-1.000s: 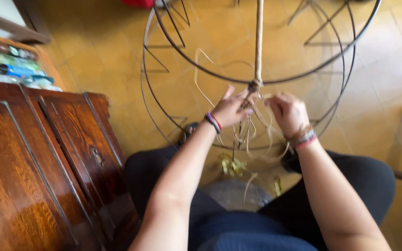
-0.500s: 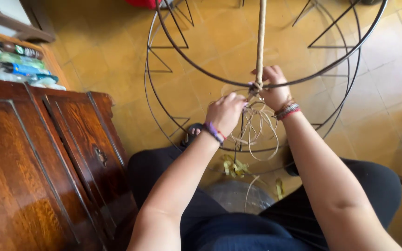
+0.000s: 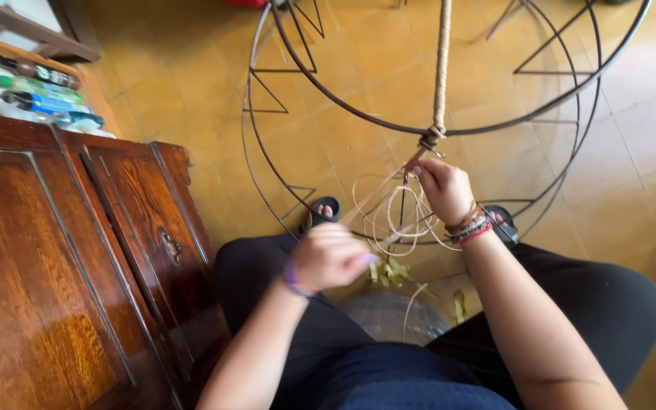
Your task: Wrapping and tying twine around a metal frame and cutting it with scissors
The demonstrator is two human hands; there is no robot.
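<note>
Pale straw-coloured fibre (image 3: 389,216) hangs in loose loops just below the knot (image 3: 433,137), the landmark here, where a wrapped upright rod (image 3: 441,64) crosses the dark wire frame (image 3: 343,106). Head view: the right hand (image 3: 443,188) lies just below and slightly right of the knot, fingers closed on the fibre's upper end, so it is the nearer hand. The left hand (image 3: 330,257) sits well below and left of the knot, curled shut and blurred; it seems to pull a strand taut, though the grip itself cannot be made out. The taut strand runs diagonally, from lower left up to the knot. A wooden cabinet (image 3: 77,266) stands far left. Frame top and rod top are cut off; fibre scraps (image 3: 389,271) lie on the floor below.
</note>
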